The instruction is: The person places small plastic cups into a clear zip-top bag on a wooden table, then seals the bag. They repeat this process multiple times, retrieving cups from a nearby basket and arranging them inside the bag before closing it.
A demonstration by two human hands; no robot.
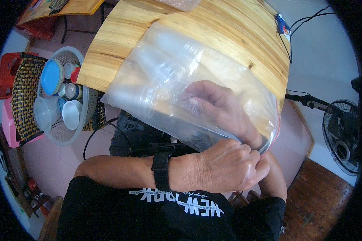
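Observation:
A large clear plastic zip bag [229,69] with a red line along its mouth lies on the wooden table [105,57], overhanging the near edge. Inside are what look like stacked clear plastic cups [157,64], lying on their sides at the closed end. My left hand [229,167], with a black strap on the wrist, pinches the bag's mouth. Through that opening goes my right hand [212,98]. Its fingers are curled near the cups' rims, blurred by the plastic. Whether they grip anything cannot be made out.
A plastic basket [67,140] of bowls and lids stands on a woven chair [27,96] at left. A black fan [341,135] is at right. Cables [310,18] run beside the table's far right edge, where a clear container [184,3] sits farther back.

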